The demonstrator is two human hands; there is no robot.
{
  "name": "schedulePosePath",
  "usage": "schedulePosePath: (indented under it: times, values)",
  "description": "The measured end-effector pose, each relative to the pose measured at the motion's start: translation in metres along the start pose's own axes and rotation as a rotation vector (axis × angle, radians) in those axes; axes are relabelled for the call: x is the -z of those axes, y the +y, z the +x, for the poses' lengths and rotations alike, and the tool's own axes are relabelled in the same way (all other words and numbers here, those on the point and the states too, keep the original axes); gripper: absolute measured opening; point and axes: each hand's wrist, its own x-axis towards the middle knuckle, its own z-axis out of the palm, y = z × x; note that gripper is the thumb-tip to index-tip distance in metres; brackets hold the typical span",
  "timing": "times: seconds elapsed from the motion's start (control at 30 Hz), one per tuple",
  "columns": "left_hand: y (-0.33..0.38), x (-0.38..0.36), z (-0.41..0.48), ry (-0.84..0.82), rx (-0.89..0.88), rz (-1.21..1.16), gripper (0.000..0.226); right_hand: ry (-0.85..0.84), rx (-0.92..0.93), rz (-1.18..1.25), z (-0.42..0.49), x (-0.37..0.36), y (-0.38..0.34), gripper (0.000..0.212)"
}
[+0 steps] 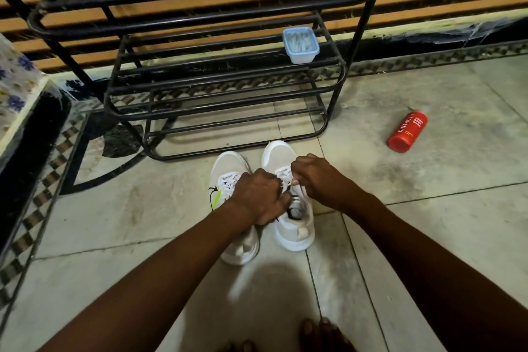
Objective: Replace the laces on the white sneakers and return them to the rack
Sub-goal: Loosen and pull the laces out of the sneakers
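Note:
Two white sneakers stand side by side on the floor tiles, toes toward the black metal shoe rack. The left sneaker has white laces and a yellow-green mark on its side. Over the right sneaker both of my hands work at the laces. My left hand is curled over its tongue area and grips the lace. My right hand pinches the lace near the upper eyelets. The hands hide most of the lacing.
A small clear box with a blue lid sits on a middle shelf of the rack. A red bottle lies on the floor to the right. A flowered covered surface is at the left. My toes show at the bottom edge.

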Motion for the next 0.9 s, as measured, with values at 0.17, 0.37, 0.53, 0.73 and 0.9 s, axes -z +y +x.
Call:
schedulePosePath:
  times: [0.17, 0.37, 0.53, 0.73, 0.9]
  values:
    - [-0.001, -0.002, -0.002, -0.013, -0.008, 0.002, 0.064, 0.145, -0.011, 0.089, -0.016, -0.015, -0.003, 0.032]
    - [-0.001, -0.008, -0.003, 0.039, 0.005, 0.004, 0.059, 0.233, 0.005, 0.087, -0.025, -0.023, -0.005, 0.030]
    - [0.003, -0.009, -0.002, 0.020, 0.057, -0.098, 0.044, 0.147, 0.105, -0.123, -0.030, -0.026, -0.004, 0.003]
    - [0.011, -0.003, -0.002, 0.225, 0.194, -0.321, 0.053, 0.199, 0.000, 0.052, -0.039, -0.027, -0.002, 0.028]
    - [0.025, -0.017, -0.012, 0.414, 0.204, -0.592, 0.017, 0.204, -0.055, 0.084, -0.040, -0.029, -0.004, 0.035]
